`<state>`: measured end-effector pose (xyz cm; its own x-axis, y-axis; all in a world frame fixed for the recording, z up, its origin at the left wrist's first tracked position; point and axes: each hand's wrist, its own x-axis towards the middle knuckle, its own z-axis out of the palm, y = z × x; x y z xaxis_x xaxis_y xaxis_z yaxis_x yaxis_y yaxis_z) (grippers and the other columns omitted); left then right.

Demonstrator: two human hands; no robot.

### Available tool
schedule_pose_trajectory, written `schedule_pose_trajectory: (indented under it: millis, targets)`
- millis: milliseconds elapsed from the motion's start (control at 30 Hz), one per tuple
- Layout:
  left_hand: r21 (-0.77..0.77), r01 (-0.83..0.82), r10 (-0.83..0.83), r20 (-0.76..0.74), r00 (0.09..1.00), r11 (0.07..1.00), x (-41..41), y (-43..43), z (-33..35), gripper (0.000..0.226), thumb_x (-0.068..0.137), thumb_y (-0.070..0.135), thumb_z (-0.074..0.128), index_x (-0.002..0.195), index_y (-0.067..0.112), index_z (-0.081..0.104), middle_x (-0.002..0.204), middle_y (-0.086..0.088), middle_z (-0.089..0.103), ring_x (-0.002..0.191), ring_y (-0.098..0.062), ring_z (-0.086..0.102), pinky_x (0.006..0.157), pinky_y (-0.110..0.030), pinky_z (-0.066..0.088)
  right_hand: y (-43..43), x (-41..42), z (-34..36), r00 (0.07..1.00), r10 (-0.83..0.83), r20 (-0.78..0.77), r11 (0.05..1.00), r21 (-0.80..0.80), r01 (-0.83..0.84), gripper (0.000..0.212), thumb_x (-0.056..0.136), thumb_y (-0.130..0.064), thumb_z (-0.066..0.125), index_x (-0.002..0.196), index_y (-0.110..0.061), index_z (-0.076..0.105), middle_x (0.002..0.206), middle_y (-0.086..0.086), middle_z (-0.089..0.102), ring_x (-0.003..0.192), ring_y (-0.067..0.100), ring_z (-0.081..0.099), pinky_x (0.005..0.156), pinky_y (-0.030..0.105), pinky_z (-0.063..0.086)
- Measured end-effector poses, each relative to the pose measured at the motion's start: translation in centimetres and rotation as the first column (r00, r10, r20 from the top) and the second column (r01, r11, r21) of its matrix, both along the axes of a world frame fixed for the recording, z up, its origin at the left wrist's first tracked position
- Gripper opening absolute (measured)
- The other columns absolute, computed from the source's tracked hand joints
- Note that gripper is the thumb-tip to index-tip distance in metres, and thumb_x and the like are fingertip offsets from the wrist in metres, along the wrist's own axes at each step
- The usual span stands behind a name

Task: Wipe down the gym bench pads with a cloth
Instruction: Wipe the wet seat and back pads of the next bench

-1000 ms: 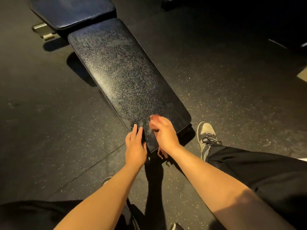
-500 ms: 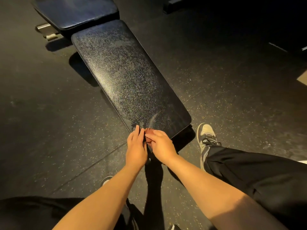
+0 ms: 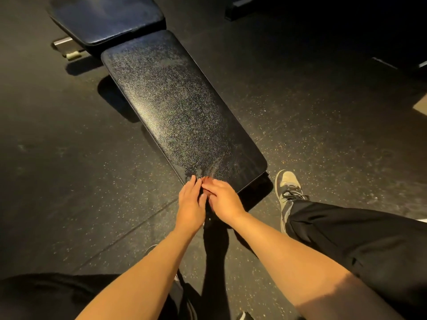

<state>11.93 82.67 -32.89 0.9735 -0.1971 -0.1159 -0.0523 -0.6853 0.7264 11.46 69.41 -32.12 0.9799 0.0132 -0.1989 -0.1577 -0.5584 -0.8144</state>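
The left hand (image 3: 190,204) lies with straight, released fingers on the near corner of the long bench pad (image 3: 180,107). The right hand (image 3: 224,199) sits beside it at the same end, its bent fingertips meeting the left's; whether it is grasping anything cannot be told. The speckled dark floor (image 3: 300,112) spreads all around the pad. The pad's black textured top runs away from the hands toward a second, smoother pad (image 3: 106,17) just beyond its far end. A black trouser leg (image 3: 358,239) and a pale laced shoe (image 3: 288,190) stand right of the pad's near end. A metal foot (image 3: 65,46) shows left of the far end. A dark strip (image 3: 209,210) hangs between the hands at the near edge; it may be the cloth, but that is unclear.
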Motion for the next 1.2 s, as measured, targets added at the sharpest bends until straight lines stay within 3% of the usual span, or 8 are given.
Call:
schedule_pose_trajectory:
  millis: [133,233,367,567,833,967,1067,1200]
  targets:
    - [-0.051,-0.020,0.016,-0.070,0.997,0.998,-0.3,0.1,0.4,0.047,0.105,0.033,0.048,0.148,0.016,0.049,0.151,-0.005,0.049,0.141,-0.022,0.043,0.120,-0.045,0.032,-1.5,-0.3,2.4,0.968,-0.244,-0.061,0.960,0.126,0.250,0.044,0.095,-0.002,0.057,0.135,-0.020,0.062,0.131,-0.001,0.063,0.121,0.013,0.057,0.099,0.013,0.035]
    - [-0.170,0.015,-0.044,-0.169,0.985,0.985,-1.9,-0.2,1.9,0.043,0.107,0.036,0.041,0.147,0.024,0.049,0.140,0.011,0.056,0.127,-0.008,0.052,0.110,-0.030,0.039,-1.9,-0.9,4.0,0.917,-0.385,-0.109,0.857,0.326,0.398,0.039,0.094,-0.011,0.064,0.124,-0.031,0.049,0.111,-0.007,0.069,0.101,0.007,0.066,0.088,0.023,0.052]
    - [-0.313,-0.049,-0.027,-0.233,0.972,0.949,-2.9,-0.7,3.8,0.034,0.105,0.031,0.049,0.139,0.026,0.054,0.129,0.008,0.064,0.118,-0.010,0.060,0.104,-0.036,0.047,-1.3,-1.8,5.2,0.910,-0.410,-0.055,0.876,0.255,0.410,0.019,0.093,-0.019,0.067,0.106,-0.025,0.054,0.107,0.000,0.064,0.094,0.014,0.065,0.084,0.032,0.055]
    - [-0.449,-0.006,-0.156,-0.323,0.934,0.894,-2.4,-1.4,6.3,0.040,0.095,0.011,0.067,0.132,0.023,0.057,0.113,0.004,0.073,0.102,-0.007,0.069,0.088,-0.023,0.054,-2.6,-2.9,6.6,0.847,-0.531,-0.021,0.823,0.228,0.521,0.010,0.097,-0.019,0.063,0.106,-0.020,0.068,0.119,0.001,0.039,0.099,0.009,0.055,0.087,0.018,0.046]
    - [-0.444,-0.142,0.040,-0.231,0.972,0.885,-1.8,-1.6,5.8,0.049,0.094,0.013,0.066,0.137,0.030,0.051,0.111,0.008,0.071,0.101,-0.010,0.069,0.097,-0.042,0.053,-2.3,-1.7,5.8,0.924,-0.379,-0.041,0.915,0.135,0.381,0.021,0.098,-0.027,0.056,0.104,-0.015,0.072,0.123,0.000,0.046,0.108,0.012,0.056,0.089,0.019,0.038]
    - [-0.471,-0.204,0.106,-0.226,0.968,0.858,-1.3,-1.4,4.6,0.042,0.095,0.022,0.064,0.124,0.043,0.044,0.096,0.002,0.073,0.083,-0.019,0.070,0.089,-0.054,0.055,-2.4,-1.9,4.8,0.958,-0.270,-0.101,0.921,0.262,0.287,0.034,0.100,-0.035,0.057,0.133,-0.026,0.057,0.133,-0.005,0.056,0.111,0.007,0.059,0.097,0.026,0.046]
    - [-0.435,-0.156,0.073,-0.201,0.977,0.887,-0.5,-2.0,4.7,0.023,0.100,0.019,0.060,0.116,0.035,0.055,0.114,0.009,0.067,0.105,-0.008,0.065,0.101,-0.044,0.051,-2.3,-2.2,4.1,0.975,-0.190,-0.119,0.922,0.319,0.219,0.039,0.098,-0.040,0.059,0.134,-0.049,0.046,0.126,-0.010,0.062,0.111,0.006,0.062,0.090,0.020,0.051]
    - [-0.364,-0.026,-0.015,-0.111,0.994,0.931,0.4,-2.4,4.2,0.025,0.102,0.014,0.053,0.121,0.030,0.059,0.124,0.011,0.060,0.119,-0.009,0.056,0.106,-0.030,0.043,-2.5,-1.7,3.5,0.963,-0.265,-0.041,0.913,0.310,0.264,0.030,0.099,-0.022,0.061,0.129,-0.030,0.062,0.124,-0.001,0.061,0.104,0.004,0.063,0.077,0.006,0.047]
